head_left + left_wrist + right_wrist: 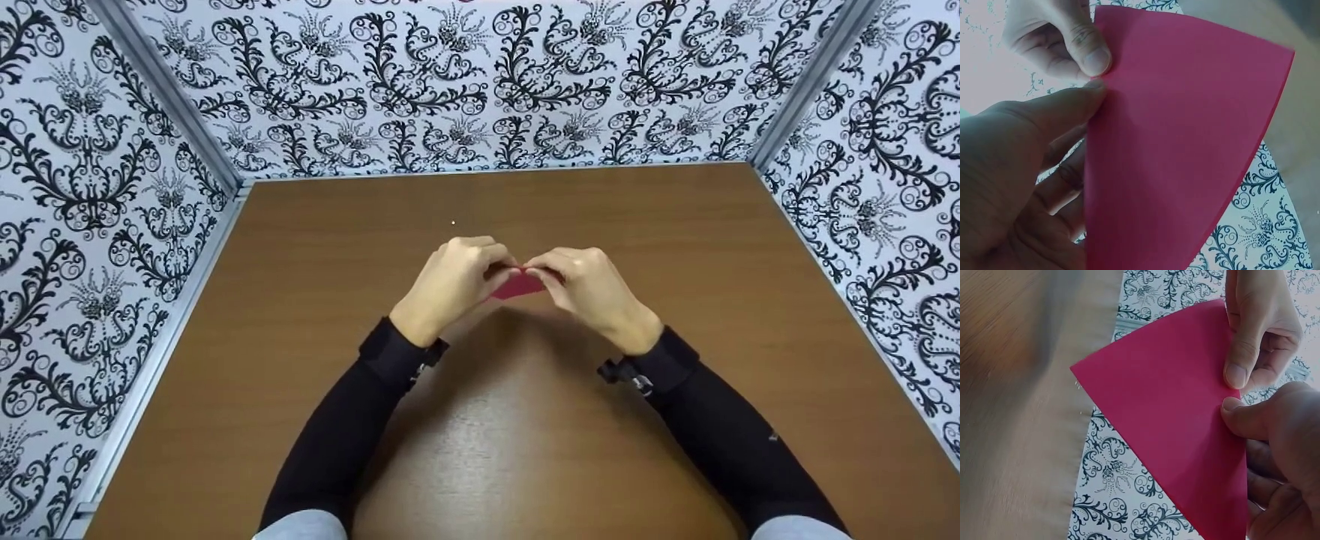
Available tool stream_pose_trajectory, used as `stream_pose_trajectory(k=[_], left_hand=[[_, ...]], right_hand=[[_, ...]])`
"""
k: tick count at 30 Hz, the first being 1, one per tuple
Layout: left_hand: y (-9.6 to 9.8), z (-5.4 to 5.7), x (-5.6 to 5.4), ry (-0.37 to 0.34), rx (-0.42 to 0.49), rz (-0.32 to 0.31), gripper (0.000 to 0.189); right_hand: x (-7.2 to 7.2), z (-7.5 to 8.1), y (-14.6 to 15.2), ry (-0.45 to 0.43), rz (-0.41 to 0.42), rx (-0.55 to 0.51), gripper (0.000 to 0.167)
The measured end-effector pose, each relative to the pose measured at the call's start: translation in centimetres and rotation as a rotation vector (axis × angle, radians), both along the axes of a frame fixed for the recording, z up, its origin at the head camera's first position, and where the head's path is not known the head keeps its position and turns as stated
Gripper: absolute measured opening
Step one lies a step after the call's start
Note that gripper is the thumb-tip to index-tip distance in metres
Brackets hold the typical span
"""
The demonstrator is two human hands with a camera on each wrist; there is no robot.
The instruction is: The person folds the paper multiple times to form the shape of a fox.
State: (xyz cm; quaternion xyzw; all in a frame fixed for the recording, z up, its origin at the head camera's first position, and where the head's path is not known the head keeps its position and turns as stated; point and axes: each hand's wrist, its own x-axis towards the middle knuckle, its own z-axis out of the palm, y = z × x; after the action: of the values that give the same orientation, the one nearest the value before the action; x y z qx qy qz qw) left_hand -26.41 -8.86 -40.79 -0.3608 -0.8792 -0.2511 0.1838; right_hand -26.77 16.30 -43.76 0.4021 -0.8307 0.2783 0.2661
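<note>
A piece of red paper (517, 286), apparently folded, is held up above the table between both hands. Its flat face fills much of the left wrist view, where the red paper (1179, 124) tapers to a corner at the right. The left hand (456, 281) pinches one long edge, its thumb lying on the face. Close beside it, the right hand (598, 292) pinches the same edge, and the two thumb tips nearly meet. In the right wrist view the other fingers of both hands are curled behind the red paper (1162, 399).
Below the hands is a brown wooden table (360, 225). White panels with black floral patterns (450, 82) stand behind it and on both sides, joined by grey metal posts (169, 90). A tiny white speck (453, 222) lies beyond the left hand.
</note>
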Motion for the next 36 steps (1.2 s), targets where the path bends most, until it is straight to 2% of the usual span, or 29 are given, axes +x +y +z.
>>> stream_pose_trajectory(k=[10, 15, 22, 36], left_hand=[[-0.3, -0.2, -0.3, 0.044, 0.007, -0.054, 0.004], [-1.1, 0.1, -0.9, 0.017, 0.024, -0.047, 0.004], [-2.9, 0.5, -2.0, -0.013, 0.044, -0.034, 0.007], [-6.9, 1.6, -3.3, -0.045, 0.172, -0.001, 0.010]], right_hand=[[0.2, 0.0, 0.0, -0.018, 0.003, -0.002, 0.009], [0.0, 0.1, 0.8, -0.033, -0.012, -0.013, 0.009], [-0.4, 0.6, 1.7, -0.039, -0.036, -0.027, 0.011], [-1.3, 1.3, 3.1, -0.011, -0.069, -0.050, 0.008]])
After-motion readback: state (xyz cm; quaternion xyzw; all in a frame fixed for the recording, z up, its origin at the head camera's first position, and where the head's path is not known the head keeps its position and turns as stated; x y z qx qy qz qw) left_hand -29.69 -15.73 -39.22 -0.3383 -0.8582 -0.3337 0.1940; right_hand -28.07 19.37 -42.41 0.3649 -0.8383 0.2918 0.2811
